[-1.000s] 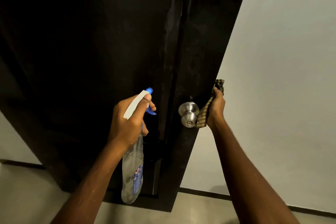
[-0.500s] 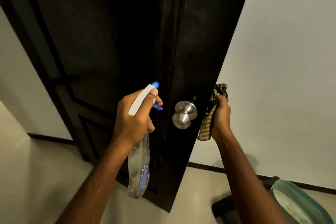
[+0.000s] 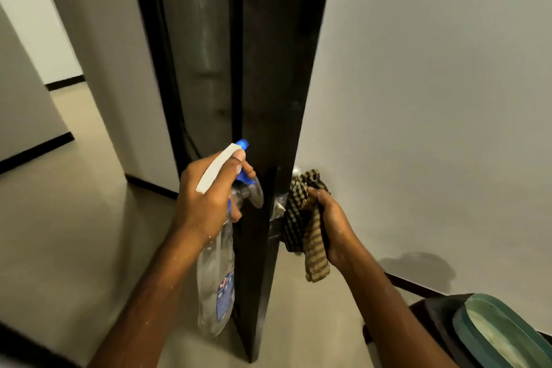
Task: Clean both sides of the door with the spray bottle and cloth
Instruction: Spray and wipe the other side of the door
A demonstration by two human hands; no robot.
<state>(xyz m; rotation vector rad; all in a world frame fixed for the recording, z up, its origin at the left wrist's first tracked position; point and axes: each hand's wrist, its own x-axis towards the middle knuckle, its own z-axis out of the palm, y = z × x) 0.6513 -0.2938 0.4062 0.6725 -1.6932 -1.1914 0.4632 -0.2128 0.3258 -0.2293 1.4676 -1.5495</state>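
Dark wooden door (image 3: pixel 268 98), edge-on at centre, neither face visibly finished, I judge; my left grip (image 3: pixel 206 197) holds the clear blue-triggered plastic spray bottle (image 3: pixel 216 287), my right grip (image 3: pixel 331 224) the brown checked cloth (image 3: pixel 301 218).

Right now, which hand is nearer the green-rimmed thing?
Right. The right hand, gripping the cloth, is up-left of the green-rimmed thing, on its side of the door; the left hand, holding the spray bottle, is beyond the door.
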